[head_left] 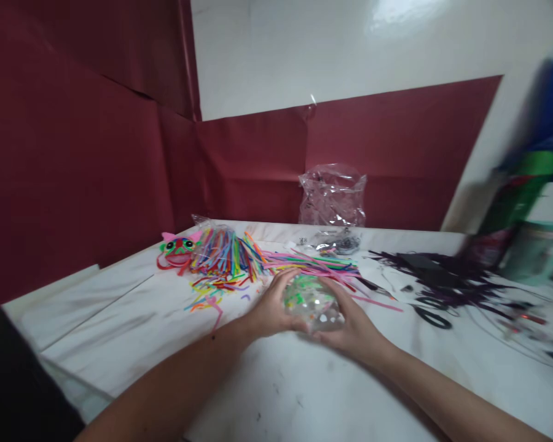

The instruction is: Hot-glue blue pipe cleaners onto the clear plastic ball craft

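Note:
Between both hands, low over the middle of the table, is a clear, shiny, rounded plastic thing (314,304), perhaps a bag or a ball, with green and yellow bits showing through it. My left hand (276,307) is wrapped round its left side. Its right side is gripped by my right hand (350,319), and the two thumbs nearly meet at the near edge. Just behind lie long pipe cleaners (313,263) in pink, green and blue. A slim pointed dark tool, like a brush (373,286), lies to the right of the hands.
A marbled white table (286,393) runs to the red-covered wall. At left stand a pipe-cleaner face (177,253) and a bagged bundle of coloured pipe cleaners (225,252). A clear bag (332,196) stands behind. Black-handled scissors (433,316) lie right, near dark purple strands (470,279).

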A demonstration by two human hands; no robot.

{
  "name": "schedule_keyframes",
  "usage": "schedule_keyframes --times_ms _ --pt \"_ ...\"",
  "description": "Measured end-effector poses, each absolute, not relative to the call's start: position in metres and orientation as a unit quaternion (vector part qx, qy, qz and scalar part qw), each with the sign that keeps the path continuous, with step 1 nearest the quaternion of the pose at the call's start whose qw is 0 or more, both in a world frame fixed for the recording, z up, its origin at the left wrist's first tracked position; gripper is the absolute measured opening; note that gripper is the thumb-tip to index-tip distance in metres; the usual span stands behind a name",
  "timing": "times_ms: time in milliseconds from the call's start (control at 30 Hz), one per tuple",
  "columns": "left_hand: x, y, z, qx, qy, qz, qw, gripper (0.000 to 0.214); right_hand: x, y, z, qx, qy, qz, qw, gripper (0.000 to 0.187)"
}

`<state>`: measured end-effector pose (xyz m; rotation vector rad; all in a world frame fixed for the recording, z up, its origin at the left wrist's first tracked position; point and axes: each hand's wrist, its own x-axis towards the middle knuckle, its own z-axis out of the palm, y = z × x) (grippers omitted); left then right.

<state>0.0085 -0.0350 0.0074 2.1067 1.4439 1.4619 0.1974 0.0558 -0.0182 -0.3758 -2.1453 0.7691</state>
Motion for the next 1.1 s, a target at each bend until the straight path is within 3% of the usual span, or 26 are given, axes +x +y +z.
schedule_keyframes --times_ms 67,233,433,600,733,900,1100 --pt "0.006 -0.034 0.008 0.75 0.488 0.434 0.109 0.113 0.198 0.056 -0.015 -0.128 -0.857 0.308 0.393 0.089" --pt "0.003 -0.031 0.01 0.79 0.502 0.352 0.019 0.107 0.197 0.059 -0.017 -0.098 -0.869 0.273 0.402 0.097" --pt "0.011 -0.037 0.008 0.725 0.531 0.438 0.007 0.11 0.196 0.061 -0.015 -0.094 -0.815 0.382 0.425 0.117" --pt "0.009 -0.035 0.007 0.705 0.523 0.473 0.072 0.107 0.195 0.057 -0.011 -0.112 -0.799 0.426 0.408 0.108" --pt "0.001 -0.031 0.01 0.742 0.502 0.439 0.069 0.098 0.196 0.061 -0.016 -0.123 -0.844 0.315 0.417 0.1" --pt "0.0 -0.03 0.009 0.784 0.519 0.34 0.019 0.104 0.196 0.065 -0.022 -0.092 -0.887 0.194 0.408 0.103" --pt "0.005 -0.032 0.013 0.765 0.495 0.412 -0.025 0.1 0.197 0.058 -0.013 -0.132 -0.844 0.314 0.414 0.108"
